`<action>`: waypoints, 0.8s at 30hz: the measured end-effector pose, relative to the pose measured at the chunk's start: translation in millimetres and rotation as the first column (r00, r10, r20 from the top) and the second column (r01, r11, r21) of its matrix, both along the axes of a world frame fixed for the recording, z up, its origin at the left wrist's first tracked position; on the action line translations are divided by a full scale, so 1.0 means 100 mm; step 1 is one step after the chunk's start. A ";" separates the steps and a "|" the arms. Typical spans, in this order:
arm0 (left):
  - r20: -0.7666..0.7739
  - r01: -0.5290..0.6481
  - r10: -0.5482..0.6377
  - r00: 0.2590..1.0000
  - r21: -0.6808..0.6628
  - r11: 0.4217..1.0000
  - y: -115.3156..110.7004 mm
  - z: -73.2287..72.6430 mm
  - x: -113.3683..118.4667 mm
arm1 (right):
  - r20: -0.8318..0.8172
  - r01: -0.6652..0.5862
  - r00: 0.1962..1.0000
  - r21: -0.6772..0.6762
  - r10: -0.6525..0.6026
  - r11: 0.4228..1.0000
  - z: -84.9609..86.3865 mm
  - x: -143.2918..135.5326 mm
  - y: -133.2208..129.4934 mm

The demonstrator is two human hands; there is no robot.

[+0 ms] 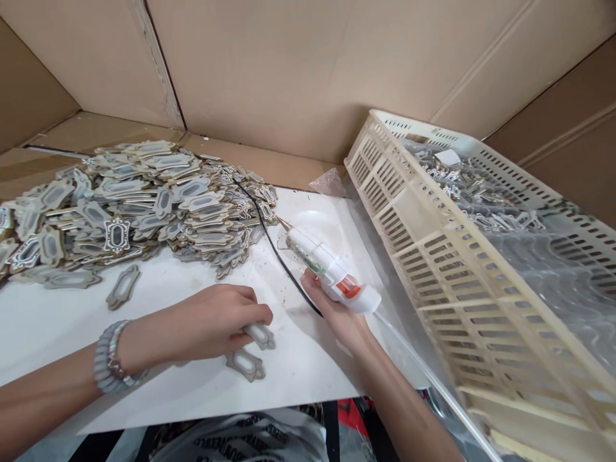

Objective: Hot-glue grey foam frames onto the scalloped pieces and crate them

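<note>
My right hand (332,311) is wrapped round a white hot glue gun (323,260), whose metal tip points up and left. A clear glue stick (423,372) runs out of its back end. Low over the white board, my left hand (231,317) has its fingers closed on the edge of a small ornate frame (260,335). Just below that lies a second frame (245,364), flat on the board. Another single frame (122,287) rests farther left, beside a big pile of similar frames (144,199).
A cream plastic crate (433,269) stands on the right, with small metal parts (481,192) and clear plastic trays (553,256) in it. The black cord (283,263) crosses the board (298,385). A small plastic bag (330,183) lies by the cardboard wall (289,77).
</note>
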State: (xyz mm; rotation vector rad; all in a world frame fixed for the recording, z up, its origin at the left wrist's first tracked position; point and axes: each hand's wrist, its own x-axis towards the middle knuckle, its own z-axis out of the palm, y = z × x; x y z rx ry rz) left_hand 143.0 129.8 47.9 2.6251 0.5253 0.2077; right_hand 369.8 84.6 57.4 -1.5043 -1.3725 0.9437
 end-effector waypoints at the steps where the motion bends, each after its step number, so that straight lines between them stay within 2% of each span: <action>1: 0.034 -0.013 0.012 0.999 0.031 0.999 0.01 -0.02 -0.01 | 0.007 0.002 1.000 -0.005 -0.002 1.000 0.00 0.00 0.00; 4: 0.145 -0.112 0.093 0.985 0.132 0.985 0.09 -0.04 -0.09 | 0.031 -0.012 0.999 0.007 0.012 1.000 0.02 0.00 0.00; 6: 0.243 -0.230 0.173 0.955 0.233 0.945 0.18 -0.02 -0.17 | 0.039 -0.038 0.999 0.051 0.036 0.998 0.01 -0.01 0.00; 10: 0.447 -0.464 0.266 0.854 0.422 0.779 0.30 0.07 -0.32 | 0.082 -0.121 0.991 0.214 0.106 0.969 -0.09 -0.01 -0.01; 12: 0.516 -0.523 0.262 0.816 0.464 0.715 0.32 0.10 -0.36 | 0.143 -0.196 0.977 0.309 0.158 0.931 -0.16 0.00 -0.01; 14: 0.559 -0.548 0.237 0.795 0.494 0.675 0.31 0.12 -0.36 | 0.203 -0.264 0.959 0.368 0.200 0.891 -0.21 0.01 -0.01; 19: 0.576 -0.523 0.165 0.801 0.539 0.660 0.26 0.17 -0.31 | 0.274 -0.351 0.927 0.399 0.255 0.847 -0.25 0.01 -0.01; 24: 0.573 -0.501 0.134 0.809 0.550 0.668 0.23 0.22 -0.31 | 0.322 -0.366 0.915 0.412 0.242 0.835 -0.24 0.01 0.01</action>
